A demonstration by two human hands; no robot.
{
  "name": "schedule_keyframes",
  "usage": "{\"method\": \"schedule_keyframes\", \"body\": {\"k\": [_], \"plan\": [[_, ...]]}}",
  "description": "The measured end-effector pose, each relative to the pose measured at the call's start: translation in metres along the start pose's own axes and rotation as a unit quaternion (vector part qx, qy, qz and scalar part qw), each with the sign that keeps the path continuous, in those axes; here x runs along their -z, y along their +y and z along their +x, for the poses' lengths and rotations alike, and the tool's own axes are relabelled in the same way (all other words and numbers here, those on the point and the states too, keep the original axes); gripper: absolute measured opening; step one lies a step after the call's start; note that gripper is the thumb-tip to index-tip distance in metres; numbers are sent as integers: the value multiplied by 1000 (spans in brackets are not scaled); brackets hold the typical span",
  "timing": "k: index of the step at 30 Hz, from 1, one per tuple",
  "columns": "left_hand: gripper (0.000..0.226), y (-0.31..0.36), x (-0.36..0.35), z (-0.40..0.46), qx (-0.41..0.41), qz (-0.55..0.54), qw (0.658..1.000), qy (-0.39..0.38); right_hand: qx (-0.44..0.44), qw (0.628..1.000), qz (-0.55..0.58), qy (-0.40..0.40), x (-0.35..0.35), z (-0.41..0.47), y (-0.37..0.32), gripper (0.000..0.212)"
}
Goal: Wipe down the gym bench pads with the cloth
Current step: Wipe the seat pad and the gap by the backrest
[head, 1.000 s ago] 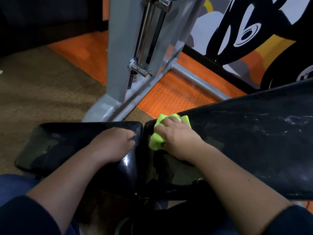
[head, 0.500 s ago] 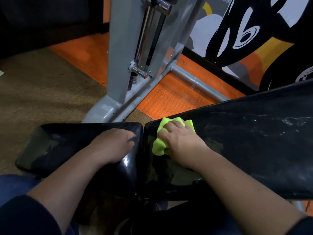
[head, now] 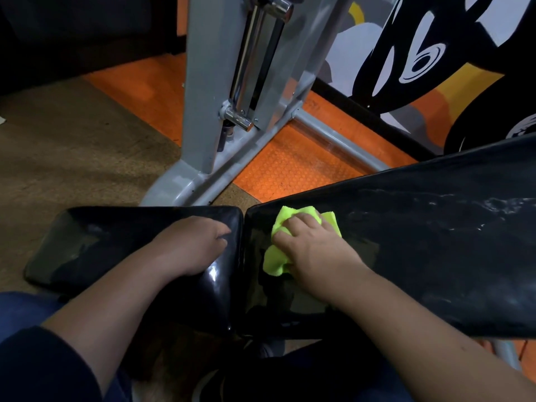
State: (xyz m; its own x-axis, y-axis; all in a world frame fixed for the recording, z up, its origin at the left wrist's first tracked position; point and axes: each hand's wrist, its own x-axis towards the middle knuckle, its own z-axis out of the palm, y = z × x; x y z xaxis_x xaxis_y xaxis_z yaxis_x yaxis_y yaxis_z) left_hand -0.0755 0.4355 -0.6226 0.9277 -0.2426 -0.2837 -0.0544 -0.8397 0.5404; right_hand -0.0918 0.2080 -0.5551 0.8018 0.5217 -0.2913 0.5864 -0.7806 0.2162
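the left hand (head: 191, 245) rests flat on the seat pad (head: 87, 245), fingers relaxed and holding nothing. just right of it, the right hand (head: 313, 250) presses a bunched green cloth (head: 275, 259) onto the near end of the back pad (head: 435, 242), fingers curled over it. beyond stands a grey metal frame (head: 208, 111) on the orange floor (head: 290, 166).

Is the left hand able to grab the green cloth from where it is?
Probably yes. The left hand rests on the seat pad beside the cloth, with only a narrow gap between; the right hand covers most of it.
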Motion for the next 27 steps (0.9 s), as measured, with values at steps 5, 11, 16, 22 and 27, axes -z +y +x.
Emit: {"method": "schedule_keyframes", "body": {"k": [5, 11, 16, 22, 27], "plan": [[26, 0, -2, 0, 0, -5, 1000, -4, 18, 999, 24, 19, -5, -15, 4, 45], [37, -1, -4, 1, -6, -6, 1000, -9, 58, 997, 38, 28, -14, -23, -7, 39], [35, -5, -6, 5, -10, -5, 1000, -8, 39, 998, 35, 45, -11, -24, -10, 36], [39, -4, -6, 6, -10, -5, 1000, -12, 78, 996, 39, 31, -17, -40, -7, 40], [37, 1, -7, 6, -1, 3, 1000, -22, 97, 993, 40, 50, -26, -44, -19, 37]]}}
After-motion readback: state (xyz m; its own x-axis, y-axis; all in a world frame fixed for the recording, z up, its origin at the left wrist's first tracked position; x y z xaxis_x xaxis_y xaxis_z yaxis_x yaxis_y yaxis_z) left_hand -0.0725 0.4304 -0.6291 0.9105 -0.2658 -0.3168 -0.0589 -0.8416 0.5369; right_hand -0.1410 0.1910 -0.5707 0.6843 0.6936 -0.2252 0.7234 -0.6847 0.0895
